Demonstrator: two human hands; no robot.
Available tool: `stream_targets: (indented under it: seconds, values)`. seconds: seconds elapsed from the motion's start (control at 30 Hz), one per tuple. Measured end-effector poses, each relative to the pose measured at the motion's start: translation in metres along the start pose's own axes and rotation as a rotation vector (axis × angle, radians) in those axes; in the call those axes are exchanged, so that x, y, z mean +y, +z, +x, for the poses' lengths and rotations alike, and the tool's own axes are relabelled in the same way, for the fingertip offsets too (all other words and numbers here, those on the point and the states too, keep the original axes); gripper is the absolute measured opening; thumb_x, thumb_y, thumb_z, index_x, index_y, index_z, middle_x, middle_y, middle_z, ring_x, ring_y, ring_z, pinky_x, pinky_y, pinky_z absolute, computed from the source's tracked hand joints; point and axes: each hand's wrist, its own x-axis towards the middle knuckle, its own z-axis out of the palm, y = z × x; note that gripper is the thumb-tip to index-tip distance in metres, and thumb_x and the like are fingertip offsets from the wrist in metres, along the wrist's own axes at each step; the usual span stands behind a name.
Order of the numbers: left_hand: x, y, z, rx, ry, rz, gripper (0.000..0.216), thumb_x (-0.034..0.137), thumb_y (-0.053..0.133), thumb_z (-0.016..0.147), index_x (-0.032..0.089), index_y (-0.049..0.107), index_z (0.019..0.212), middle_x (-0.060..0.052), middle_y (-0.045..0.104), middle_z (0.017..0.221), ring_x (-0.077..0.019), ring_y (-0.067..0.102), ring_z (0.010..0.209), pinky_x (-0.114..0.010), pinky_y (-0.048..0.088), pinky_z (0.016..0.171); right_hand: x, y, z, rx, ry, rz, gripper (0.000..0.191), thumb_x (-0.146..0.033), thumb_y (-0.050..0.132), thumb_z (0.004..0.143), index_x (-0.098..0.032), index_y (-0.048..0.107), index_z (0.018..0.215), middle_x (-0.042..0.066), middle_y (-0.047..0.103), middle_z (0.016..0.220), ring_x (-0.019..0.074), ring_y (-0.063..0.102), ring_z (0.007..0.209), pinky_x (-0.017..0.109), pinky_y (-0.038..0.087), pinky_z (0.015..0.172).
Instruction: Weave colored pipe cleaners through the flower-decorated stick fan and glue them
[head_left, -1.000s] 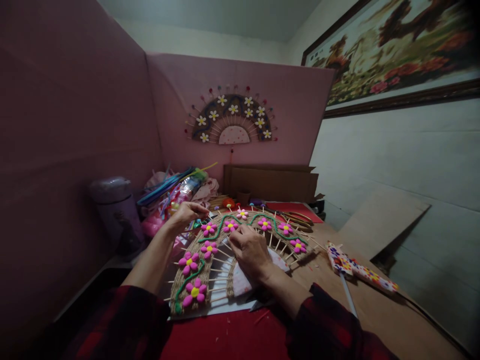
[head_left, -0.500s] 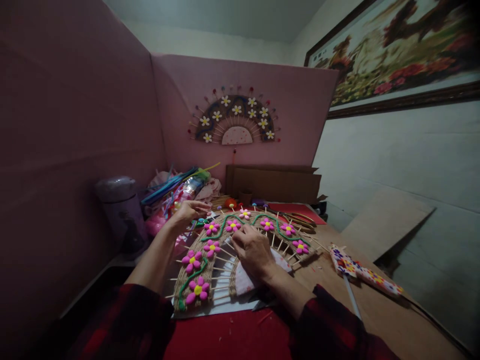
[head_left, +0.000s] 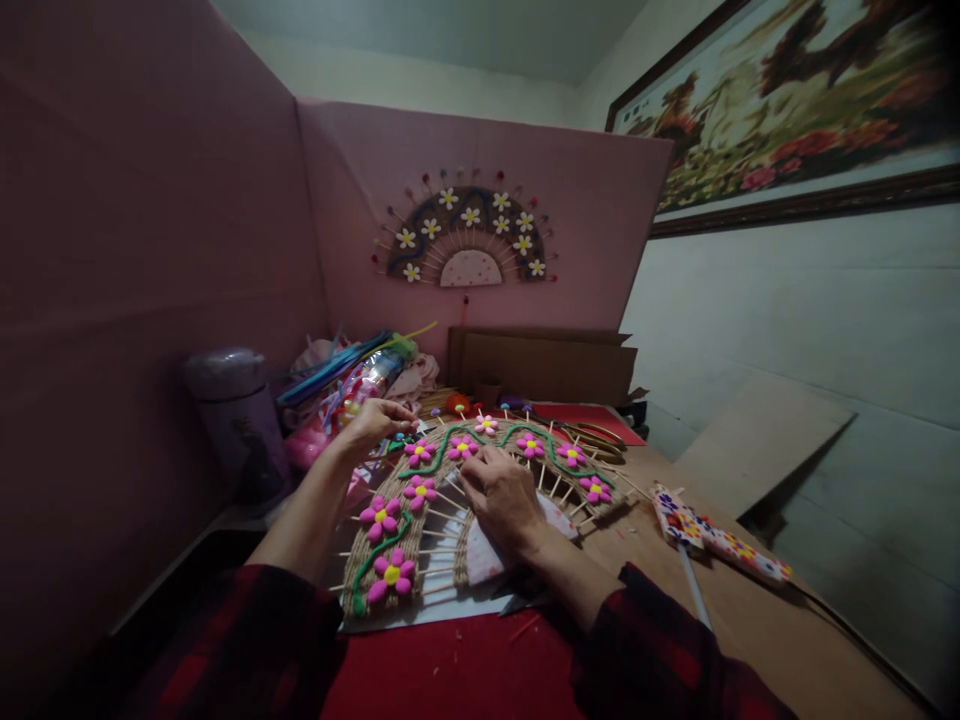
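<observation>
A half-round craft fan point(head_left: 409, 540) of wound brown twine and wooden sticks lies flat in front of me, with pink flowers point(head_left: 380, 516) and a green wavy cord point(head_left: 442, 443) on it. My left hand point(head_left: 373, 422) is at the fan's far left rim, fingers pinched together on something too small to make out. My right hand point(head_left: 501, 497) rests on the fan's middle, over the sticks and the pale pink centre piece, fingers curled down against it.
A purple jar point(head_left: 234, 410) stands at left beside a pile of coloured pipe cleaners and bags point(head_left: 352, 375). Cardboard sheets point(head_left: 544, 365) lean at the back. A flower-patterned glue gun point(head_left: 712, 535) with cord lies at right. A similar fan point(head_left: 466, 235) hangs on the pink wall.
Both hands stay nearly in place on the fan; only the view shifts slightly. My left fingers keep working at the far left rim.
</observation>
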Motion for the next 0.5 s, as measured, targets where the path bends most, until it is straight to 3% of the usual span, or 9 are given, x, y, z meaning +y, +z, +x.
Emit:
stream_targets:
  seconds: [0.5]
  values:
    - [0.0021,0.0034,-0.0004,0.014,0.057,-0.028,0.036,0.025,0.083,0.023,0.012,0.066,0.051,-0.003,0.063,0.048,-0.0124,0.057,0.049,-0.026,0.046,0.056,0.0003,0.0017,-0.0008,0.013,-0.012,-0.022,0.015,-0.027,0.048,0.086,-0.021,0.059,0.077,0.002,0.053,0.084,0.0141,0.046,0.08,0.023,0.031,0.066]
